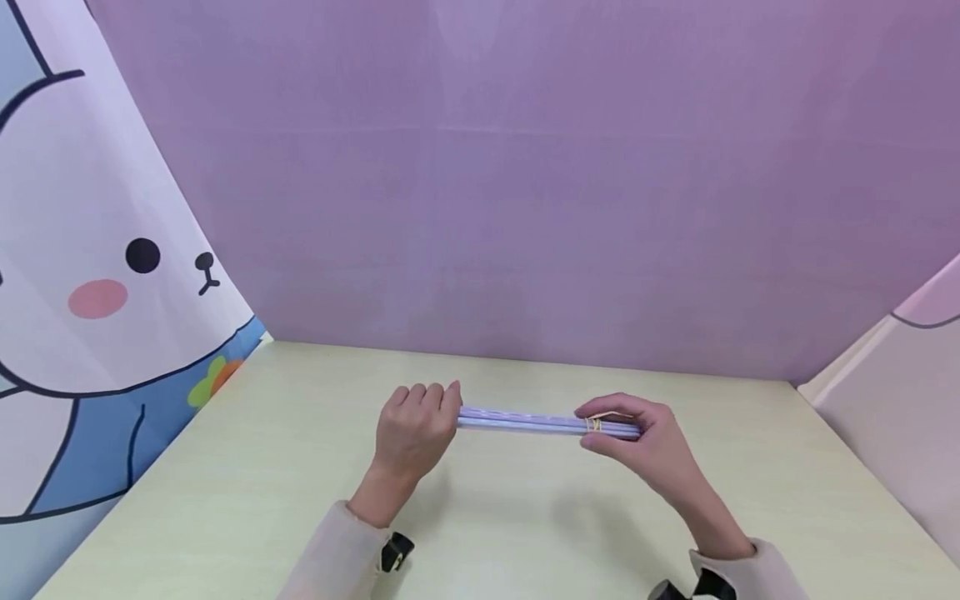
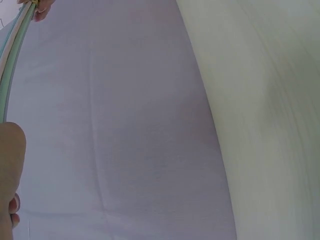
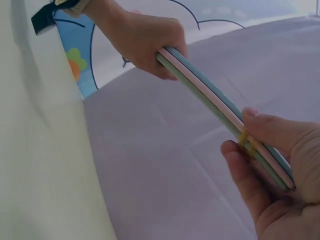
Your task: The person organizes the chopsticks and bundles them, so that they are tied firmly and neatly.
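A bundle of slim pastel sticks [image 1: 517, 420], in green, pink and blue, spans the space between both hands above the table. My left hand [image 1: 417, 427] grips one end in a fist, which also shows in the right wrist view [image 3: 150, 42]. Around the other end goes a yellow rubber band [image 1: 595, 425], wound over the sticks. My right hand [image 1: 648, 433] has thumb and fingers on either side of that end, at the band; part of the band stretches along the fingers. In the right wrist view, the thumb and fingertips meet the rubber band [image 3: 244, 140].
Below the hands lies a pale wooden table [image 1: 315, 500]. A purple cloth backdrop [image 1: 525, 208] stands behind it. On the left hangs a panel with a cartoon animal [image 1: 97, 208], and a pale panel [image 1: 900, 417] closes the right side.
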The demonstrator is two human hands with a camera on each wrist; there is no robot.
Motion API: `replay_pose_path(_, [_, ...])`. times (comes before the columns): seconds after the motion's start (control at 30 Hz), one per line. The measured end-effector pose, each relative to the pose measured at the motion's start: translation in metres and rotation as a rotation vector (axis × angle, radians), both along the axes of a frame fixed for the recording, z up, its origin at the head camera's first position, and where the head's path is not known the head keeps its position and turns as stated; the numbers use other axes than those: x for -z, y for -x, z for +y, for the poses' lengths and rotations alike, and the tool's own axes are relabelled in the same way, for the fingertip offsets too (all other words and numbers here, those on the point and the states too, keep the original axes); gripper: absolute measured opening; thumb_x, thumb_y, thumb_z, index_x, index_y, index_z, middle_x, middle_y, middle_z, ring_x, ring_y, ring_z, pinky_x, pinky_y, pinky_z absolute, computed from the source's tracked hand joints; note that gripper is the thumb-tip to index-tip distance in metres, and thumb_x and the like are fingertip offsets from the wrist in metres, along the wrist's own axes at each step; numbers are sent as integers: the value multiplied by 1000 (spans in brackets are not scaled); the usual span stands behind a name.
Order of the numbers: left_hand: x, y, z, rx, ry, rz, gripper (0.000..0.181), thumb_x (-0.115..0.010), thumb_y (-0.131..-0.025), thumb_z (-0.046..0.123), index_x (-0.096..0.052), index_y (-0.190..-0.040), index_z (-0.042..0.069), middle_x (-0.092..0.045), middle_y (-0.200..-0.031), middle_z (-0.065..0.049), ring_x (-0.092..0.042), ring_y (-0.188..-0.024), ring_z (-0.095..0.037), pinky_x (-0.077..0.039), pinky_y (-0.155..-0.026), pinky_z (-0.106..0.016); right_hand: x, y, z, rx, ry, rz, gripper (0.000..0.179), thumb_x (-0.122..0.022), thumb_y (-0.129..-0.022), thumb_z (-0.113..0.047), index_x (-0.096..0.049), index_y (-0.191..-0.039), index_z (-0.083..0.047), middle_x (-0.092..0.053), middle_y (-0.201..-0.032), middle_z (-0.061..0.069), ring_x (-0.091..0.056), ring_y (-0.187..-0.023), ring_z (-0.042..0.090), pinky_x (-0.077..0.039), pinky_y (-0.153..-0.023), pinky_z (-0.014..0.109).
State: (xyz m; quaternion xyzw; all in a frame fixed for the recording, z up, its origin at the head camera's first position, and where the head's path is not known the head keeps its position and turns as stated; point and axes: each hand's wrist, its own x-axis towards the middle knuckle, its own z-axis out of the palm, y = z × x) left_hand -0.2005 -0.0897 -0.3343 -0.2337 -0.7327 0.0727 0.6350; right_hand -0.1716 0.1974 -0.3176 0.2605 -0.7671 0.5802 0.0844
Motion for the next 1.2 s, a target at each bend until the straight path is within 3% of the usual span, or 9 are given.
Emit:
replay_pose_path(0.13, [0, 0, -1, -15, -2, 7, 39, -45, -96, 7, -61, -61, 6, -59, -50, -3, -52, -39, -16, -33, -38, -23, -3, 3, 14, -104, 58, -6, 25, -67, -79, 10, -66, -101, 0, -69, -97, -5, -70, -84, 6, -56, -69, 25])
replay_pose_path(0.27, [-1, 1, -2, -19, -5, 18, 39, -46, -95, 7, -56, -57, 6, -56, -48, -3, -50, -38, -15, -32, -38, -23, -2, 5, 16, -129, 83, 16, 25, -66, -79, 11, -69, -97, -5, -70, -91, -7, -65, -74, 1, -52, -61, 19])
replay_pose_path(0.47, [-2, 0, -1, -26, -29, 15, 38, -43, -96, 8, -63, -63, 4, -59, -50, -4, -52, -39, -17, -35, -38, -24, 5, 3, -1, -51, 169, 44, 26, -70, -74, 13, -73, -91, -6, -72, -85, -7, -62, -67, 1, -50, -56, 18])
replay_pose_path(0.63, [0, -1, 1, -41, -7, 17, 38, -47, -94, 8, -57, -57, 7, -56, -48, -3, -51, -38, -16, -33, -39, -23, 7, -2, -13, 52, 64, 64, 21, -77, -70, 6, -74, -90, -2, -72, -82, -12, -60, -63, 1, -49, -52, 20])
replay_pose_path(0.83, [1, 2, 1, -25, -8, 35, 38, -48, -93, 7, -53, -55, 7, -53, -46, -2, -48, -37, -15, -31, -38, -23, 3, 1, -7, 15, -11, 56, 23, -77, -73, 2, -72, -95, -1, -72, -86, -13, -63, -67, 3, -52, -56, 22])
replay_pose_path(1.03, [0, 2, 1, -16, -13, 28, 33, -49, -92, 6, -61, -62, 6, -58, -49, -3, -51, -39, -16, -34, -39, -23, 4, 6, 6, -124, 116, 104, 26, -67, -76, 14, -69, -98, 1, -72, -92, -7, -66, -74, 3, -54, -61, 20])
replay_pose_path(1.1, [-1, 2, 1, -6, -13, 31, 32, -48, -92, 6, -62, -63, 5, -58, -49, -4, -52, -39, -17, -34, -38, -24, 6, 7, 4, -115, 126, 89, 26, -68, -76, 14, -70, -97, -1, -72, -91, -7, -65, -73, 2, -54, -61, 20])
replay_pose_path(1.2, [-1, 2, -1, -7, -14, 40, 34, -46, -92, 6, -62, -62, 4, -58, -50, -4, -51, -39, -17, -34, -38, -25, 8, 5, -2, -33, 97, 44, 23, -72, -74, 9, -72, -93, -5, -71, -87, -10, -64, -70, 2, -53, -59, 20])
